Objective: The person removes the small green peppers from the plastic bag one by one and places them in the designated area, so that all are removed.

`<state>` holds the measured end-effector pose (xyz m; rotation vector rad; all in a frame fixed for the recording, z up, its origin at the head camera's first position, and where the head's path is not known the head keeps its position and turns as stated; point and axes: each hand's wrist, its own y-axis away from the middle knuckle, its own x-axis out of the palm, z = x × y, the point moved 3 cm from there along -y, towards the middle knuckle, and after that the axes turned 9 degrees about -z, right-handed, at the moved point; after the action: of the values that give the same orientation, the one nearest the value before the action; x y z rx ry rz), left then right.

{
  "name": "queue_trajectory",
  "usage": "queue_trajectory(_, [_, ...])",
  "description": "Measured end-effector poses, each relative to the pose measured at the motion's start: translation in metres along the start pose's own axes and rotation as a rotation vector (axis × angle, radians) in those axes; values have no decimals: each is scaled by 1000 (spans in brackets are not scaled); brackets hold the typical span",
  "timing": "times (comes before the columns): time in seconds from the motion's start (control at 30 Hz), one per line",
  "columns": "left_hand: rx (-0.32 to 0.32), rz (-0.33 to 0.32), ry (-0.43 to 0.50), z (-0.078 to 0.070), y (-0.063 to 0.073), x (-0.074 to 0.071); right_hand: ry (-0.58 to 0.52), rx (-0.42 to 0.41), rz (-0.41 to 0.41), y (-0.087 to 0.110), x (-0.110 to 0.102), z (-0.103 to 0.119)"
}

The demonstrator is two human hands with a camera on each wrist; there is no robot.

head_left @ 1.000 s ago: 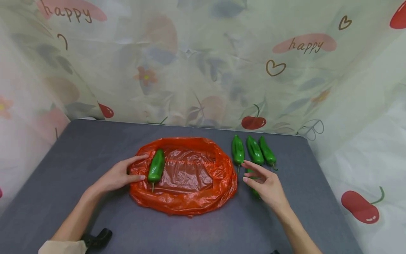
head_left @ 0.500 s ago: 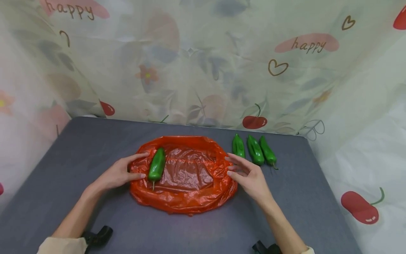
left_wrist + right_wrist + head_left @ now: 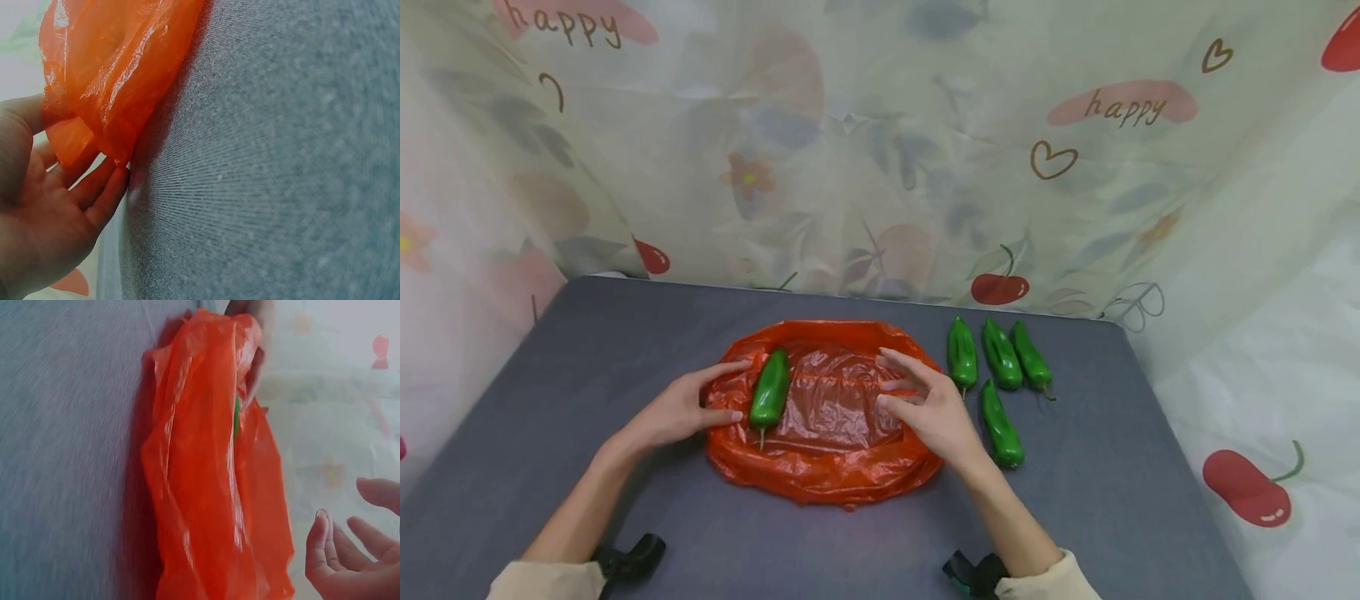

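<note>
An orange-red plastic bag (image 3: 827, 482) lies with its mouth spread wide and its rim rolled outward. One green pepper (image 3: 771, 392) rests inside on the left, stem toward me. My left hand (image 3: 681, 410) holds the bag's left rim between thumb and fingers; the left wrist view has the plastic (image 3: 134, 69) bunched there. Over the bag's right side hovers my right hand (image 3: 934, 408), fingers loosely bent and apart, holding nothing. In the right wrist view, that hand (image 3: 356, 562) is apart from the bag, and only a sliver of the pepper (image 3: 236, 415) shows past the rim.
To the bag's right, three green peppers (image 3: 1002, 354) lie in a row at the back, with another pepper (image 3: 1002, 427) nearer me. The grey table (image 3: 820, 550) ends at a patterned curtain (image 3: 850, 208) behind and at both sides.
My right hand has moved left, from beside the peppers to above the bag's right part, uncovering the nearer pepper. My left hand stays on the bag's rim.
</note>
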<state>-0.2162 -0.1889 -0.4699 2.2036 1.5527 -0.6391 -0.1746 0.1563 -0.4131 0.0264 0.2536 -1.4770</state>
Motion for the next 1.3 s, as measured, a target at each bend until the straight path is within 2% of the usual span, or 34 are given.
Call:
queue_trajectory(0.53, [-24,-3,-5,2,0,1,5,55,72,-11,56,-4])
queue_trajectory(0.87, [-13,-6,-10,3,-1,1,50,83,68,-17,79,-9])
queue_trajectory(1.1, [-18,-15,-33,4,-2,0,65,141,60,-22,96,-15])
queue_trajectory(1.3, [-19,-18,-48,4,-2,1,127,160,62,-25,111,-20])
